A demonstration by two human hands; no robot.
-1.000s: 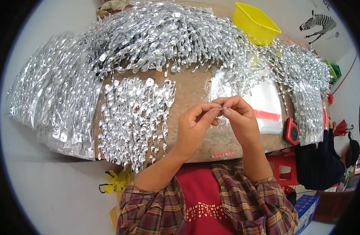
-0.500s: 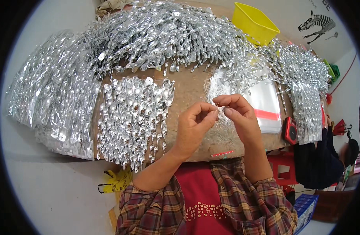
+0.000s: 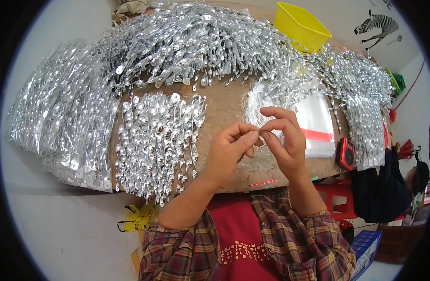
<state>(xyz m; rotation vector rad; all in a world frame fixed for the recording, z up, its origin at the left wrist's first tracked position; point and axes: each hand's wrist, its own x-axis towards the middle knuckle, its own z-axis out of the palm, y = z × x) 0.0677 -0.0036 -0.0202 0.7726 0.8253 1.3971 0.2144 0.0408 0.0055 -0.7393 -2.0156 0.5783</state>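
Both hands are up over the near edge of the counter [image 3: 224,105], fingertips meeting. The left hand [image 3: 229,150] has thumb and forefinger pinched together, and the right hand [image 3: 283,140] pinches in against it from the other side. Whatever sits between those fingers is too small and too covered to make out; only a hint of something thin and pale shows at the pinch, just in front of a wispy bundle of clear thread [image 3: 255,100].

Left of the hands, a batch of silver spiral strips [image 3: 156,140] hangs over the near edge, its lower ends dangling past the brown top. A much bigger heap of silver strips [image 3: 187,42] buries the far edge and spills off the left side, so that edge cannot be seen at all. More strips [image 3: 365,107] drape down the right edge.

Behind the right hand lies a clear plastic bag [image 3: 318,122] with a red stripe, partly hidden by the fingers. A small red device [image 3: 346,153] sits at the near right corner. A yellow tub [image 3: 301,25] pokes up at the far right corner, its base buried.

The only bare brown patch lies right around the hands.
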